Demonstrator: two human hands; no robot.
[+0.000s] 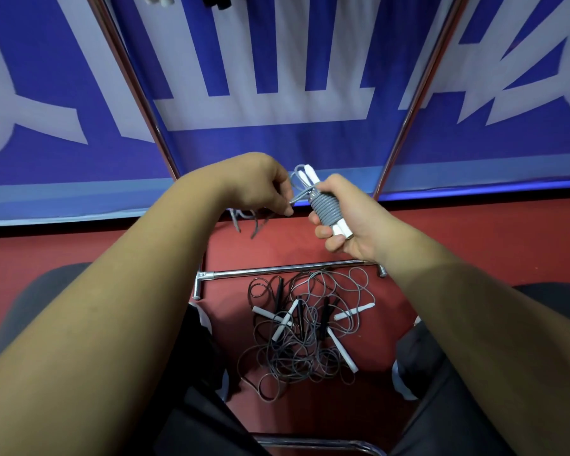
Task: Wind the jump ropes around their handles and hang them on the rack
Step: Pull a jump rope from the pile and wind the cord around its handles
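Observation:
My right hand (349, 218) grips a pair of white handles with grey rope coiled tightly round them, the wound jump rope (324, 210). My left hand (264, 185) pinches the loose grey end of that rope just left of the bundle. Below, on the red floor, lies a tangled pile of jump ropes (306, 334), grey and black cords with white and black handles. The rack's two chrome uprights (135, 90) rise to either side, and its low crossbar (277, 271) lies behind the pile. At the top edge hang the ends of white and black handles (211, 1).
A blue banner with large white letters (277, 77) stands behind the rack. My dark-trousered legs (191, 357) flank the pile, with a chrome chair edge (310, 444) at the bottom.

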